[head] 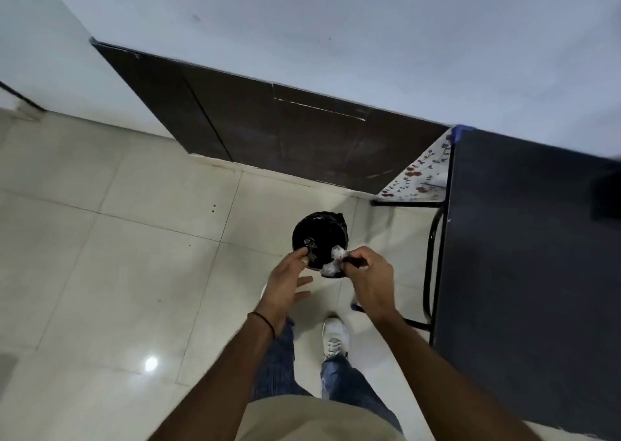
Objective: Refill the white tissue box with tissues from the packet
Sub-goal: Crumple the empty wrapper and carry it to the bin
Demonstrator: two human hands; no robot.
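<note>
**Over the bin, wrapper about to drop – what might go sideways**

Only the head view to go on, looking straight down at a tiled floor (134,255).

Risk first. The right hand (369,279) is pinching a wad of crumpled clear plastic (332,262), which I'm guessing is the empty packet wrapper. It sits over the near edge of the small black-lined bin (342,228), not over the middle. Let go from there and light, springy film like that could easily catch the rim and slide out onto the tiles. It might also cling to the fingers instead of falling. The liner looks loose too, so tugging on it could pull it down into the bin.

Pose: both arms are stretched down and forward, with the person standing right over the bin and one white shoe (335,336) just behind it. The right hand's fingers are curled tight round the plastic, knuckles up. The left hand (285,279) reaches to the rim's left side, fingertips at a crinkle in the liner, thumb hanging loose. Can't tell if it's actually pinching the liner or just touching it.

The white tissue box isn't anywhere in view. A dark desk (521,239) runs along the right, so maybe it's up there, out of shot.
</note>
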